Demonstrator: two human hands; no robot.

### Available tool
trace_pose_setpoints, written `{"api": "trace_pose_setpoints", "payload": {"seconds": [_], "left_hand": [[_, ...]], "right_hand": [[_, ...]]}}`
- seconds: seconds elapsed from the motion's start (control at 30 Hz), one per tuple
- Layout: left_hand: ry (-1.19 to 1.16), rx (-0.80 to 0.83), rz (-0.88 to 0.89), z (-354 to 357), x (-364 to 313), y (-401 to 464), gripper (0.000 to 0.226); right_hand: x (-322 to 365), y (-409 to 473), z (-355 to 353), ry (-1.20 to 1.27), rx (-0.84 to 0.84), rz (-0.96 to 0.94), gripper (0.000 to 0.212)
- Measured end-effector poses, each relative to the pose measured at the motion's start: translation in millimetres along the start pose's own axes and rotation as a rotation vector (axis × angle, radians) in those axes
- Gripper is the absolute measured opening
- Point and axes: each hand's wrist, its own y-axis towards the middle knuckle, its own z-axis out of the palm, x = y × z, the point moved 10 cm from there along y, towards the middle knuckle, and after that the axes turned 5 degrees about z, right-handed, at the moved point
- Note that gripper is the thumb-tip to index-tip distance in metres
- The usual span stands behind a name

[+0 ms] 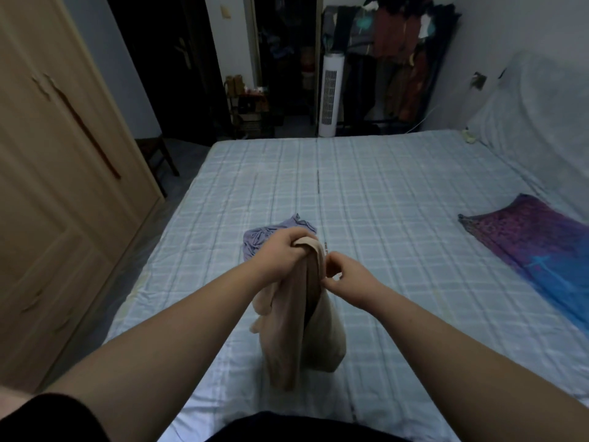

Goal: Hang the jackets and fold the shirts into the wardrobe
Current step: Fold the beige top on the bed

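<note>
A beige shirt [302, 339] hangs bunched above the bed, its lower end resting on the sheet. My left hand [283, 250] grips its top edge in a fist. My right hand [344, 275] pinches the same top edge just to the right, fingers curled on the fabric. Behind my hands a crumpled lilac shirt [258, 239] lies on the bed, partly hidden by my left hand. The wooden wardrobe [54, 186] stands at the left with its doors shut.
The bed [398, 193] has a pale blue checked sheet. A purple and blue cloth [538, 250] lies at its right side. Beyond the bed stand a white tower fan [330, 94], a rack of hanging clothes [401, 59] and a dark chair [157, 154].
</note>
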Motion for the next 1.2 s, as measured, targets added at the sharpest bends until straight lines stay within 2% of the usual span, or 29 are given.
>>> {"api": "trace_pose_setpoints", "payload": {"seconds": [0.13,0.27,0.33,0.5,0.57,0.7,0.8,0.87,0.93,1.03,1.1,1.2], "left_hand": [[-0.102,-0.008,0.009,-16,-11,-4,0.039],[-0.050,-0.025,-0.026,-39,-3,-12,0.037],[-0.008,-0.061,-0.048,-51,5,-17,0.037],[0.153,-0.211,-0.126,-94,31,-31,0.024],[0.223,-0.219,-0.175,-102,44,-35,0.020],[0.323,-0.068,-0.167,-85,41,-33,0.038],[0.222,0.166,-0.013,-44,6,-29,0.069],[0.168,0.223,0.004,-25,-6,-23,0.077],[0.241,0.168,-0.017,-24,-7,-14,0.057],[0.384,0.095,-0.002,-31,-4,-7,0.021],[0.325,0.040,0.024,-38,-4,-6,0.004],[0.046,-0.041,-0.001,-51,2,-6,0.007]], "right_hand": [[-8,-4,19,-0.060,0.053,0.026,0.022],[-6,4,20,-0.047,0.013,0.036,0.010],[-6,10,15,-0.032,-0.033,0.051,0.005],[7,17,-22,0.127,-0.238,0.059,0.008],[24,20,-34,0.185,-0.260,0.019,0.011],[62,30,-33,0.143,-0.184,-0.075,0.009],[81,30,-34,0.223,-0.164,-0.117,0.007],[87,30,-31,0.267,-0.142,-0.117,0.004],[88,29,-27,0.336,-0.092,-0.110,0.004],[79,24,-28,0.541,-0.004,-0.087,0.020],[60,21,-35,0.633,-0.026,-0.039,0.030],[15,18,-38,0.537,-0.094,0.077,0.043]]}}
